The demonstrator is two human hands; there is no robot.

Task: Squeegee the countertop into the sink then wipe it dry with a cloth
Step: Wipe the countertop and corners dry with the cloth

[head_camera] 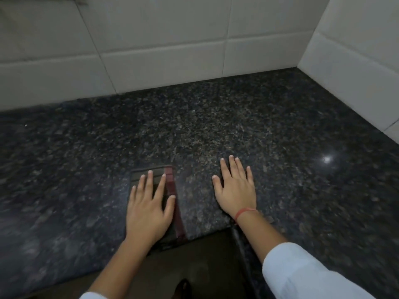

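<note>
A dark folded cloth (170,186) with a maroon stripe lies flat on the black speckled granite countertop (194,126), close to its front edge. My left hand (151,208) presses flat on the cloth, fingers spread, covering most of it. My right hand (236,188) rests flat on the bare granite just right of the cloth, fingers spread, holding nothing; a red thread is around its wrist. No squeegee and no sink are in view.
White tiled walls (162,50) meet the counter at the back and on the right (356,61), forming a corner. The counter's front edge (207,231) runs below my hands, with brown floor and a dark shoe (182,288) beneath.
</note>
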